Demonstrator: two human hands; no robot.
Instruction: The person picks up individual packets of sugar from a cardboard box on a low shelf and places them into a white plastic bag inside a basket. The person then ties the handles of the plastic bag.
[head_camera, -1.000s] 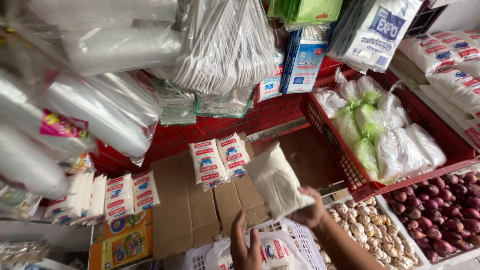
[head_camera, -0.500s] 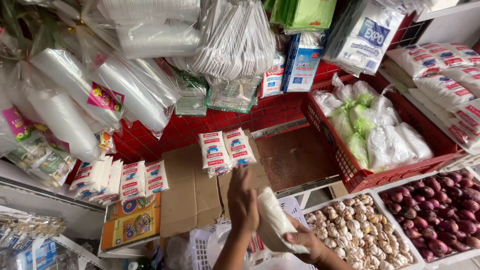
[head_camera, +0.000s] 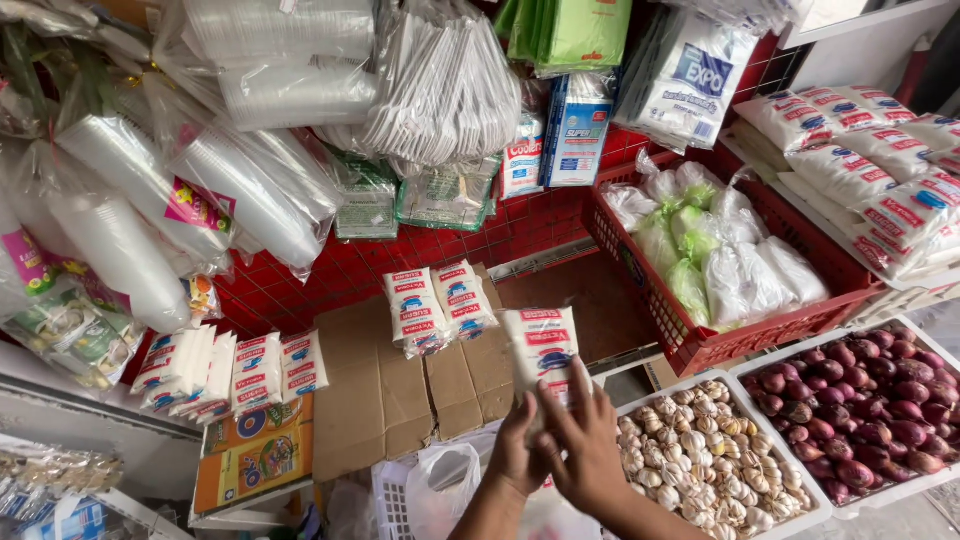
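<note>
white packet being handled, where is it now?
Head view, lower centre: white packet upright between both hands, on cardboard, left of the garlic tray.
</note>
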